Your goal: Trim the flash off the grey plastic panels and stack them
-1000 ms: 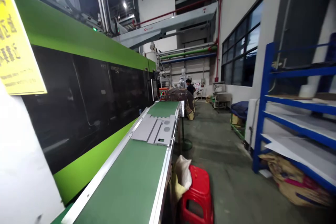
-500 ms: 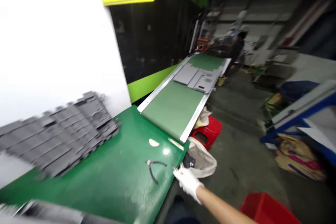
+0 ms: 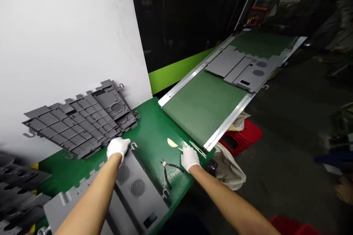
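Note:
A large grey plastic panel (image 3: 132, 200) with round speaker-like grilles lies on the green table in front of me. My left hand (image 3: 117, 146), in a white glove, is closed over its far edge, beside a small hook. My right hand (image 3: 189, 157), also gloved, rests low over the table's right side with its fingers curled. A thin tip shows at its fingers, beside a cream half-round piece (image 3: 172, 143); what the hand holds, if anything, is hidden. Black-handled side cutters (image 3: 168, 170) lie spread just left of that hand.
A second grey panel (image 3: 88, 119) leans against the white wall, ribbed side out. More grey parts (image 3: 16, 191) are at lower left. Another panel (image 3: 242, 67) lies on the green conveyor belt (image 3: 205, 102). A narrow metal tool (image 3: 198, 149) sits at the belt's end, near a red stool (image 3: 245, 136).
My left hand has come into view with a grey panel, which now covers the near part of the table. My right hand has moved from the table's edge onto its surface.

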Tool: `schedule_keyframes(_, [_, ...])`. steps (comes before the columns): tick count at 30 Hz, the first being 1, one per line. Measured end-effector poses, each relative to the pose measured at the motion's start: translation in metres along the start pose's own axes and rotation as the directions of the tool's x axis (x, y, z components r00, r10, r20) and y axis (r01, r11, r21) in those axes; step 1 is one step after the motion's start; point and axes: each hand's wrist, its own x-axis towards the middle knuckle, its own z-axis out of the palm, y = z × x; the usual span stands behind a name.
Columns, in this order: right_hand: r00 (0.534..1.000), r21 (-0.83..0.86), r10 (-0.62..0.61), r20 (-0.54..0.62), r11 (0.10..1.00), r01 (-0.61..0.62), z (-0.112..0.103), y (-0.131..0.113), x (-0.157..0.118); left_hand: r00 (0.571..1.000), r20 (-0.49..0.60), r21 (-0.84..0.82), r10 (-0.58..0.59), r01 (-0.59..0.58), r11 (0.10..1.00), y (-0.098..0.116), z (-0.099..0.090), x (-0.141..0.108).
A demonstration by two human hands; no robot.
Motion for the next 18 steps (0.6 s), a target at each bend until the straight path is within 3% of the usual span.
schedule_keyframes(4, [0.986,-0.098,-0.135,0.097,0.985,0.145,0.03,-0.022,-0.016,0.99,0.063,0.09,-0.13,0.124,0.988,-0.015,0.058,0.041])
schedule_keyframes(7, [0.979,-0.212,-0.143,0.145,0.962,0.172,0.051,-0.043,-0.032,0.979,0.088,0.144,-0.185,0.171,0.975,-0.028,0.076,0.06])
schedule_keyframes(10, [0.98,-0.234,-0.091,0.178,0.963,0.132,0.054,-0.047,-0.033,0.975,0.062,0.196,-0.212,0.196,0.961,-0.035,0.084,0.059])
schedule_keyframes(12, [0.979,-0.19,-0.069,0.191,0.976,0.106,0.05,-0.036,-0.027,0.991,-0.011,0.247,-0.134,0.133,0.96,-0.038,0.09,0.041])
schedule_keyframes(14, [0.972,-0.058,-0.034,0.231,0.997,0.048,0.044,-0.016,-0.024,0.99,0.025,0.314,0.137,-0.138,0.939,-0.04,0.099,0.01])
schedule_keyframes(15, [0.961,0.03,-0.008,0.277,1.0,0.0,0.042,-0.005,-0.026,0.937,0.133,0.318,0.323,-0.349,0.882,-0.041,0.105,-0.009])
schedule_keyframes(16, [0.941,0.113,0.017,0.337,0.992,-0.058,0.041,0.007,-0.03,0.822,0.286,0.277,0.492,-0.563,0.779,-0.043,0.111,-0.027])
schedule_keyframes(18, [0.891,0.233,0.04,0.452,0.959,-0.161,0.041,0.027,-0.048,0.502,0.572,0.106,0.648,-0.829,0.549,-0.044,0.125,-0.06])
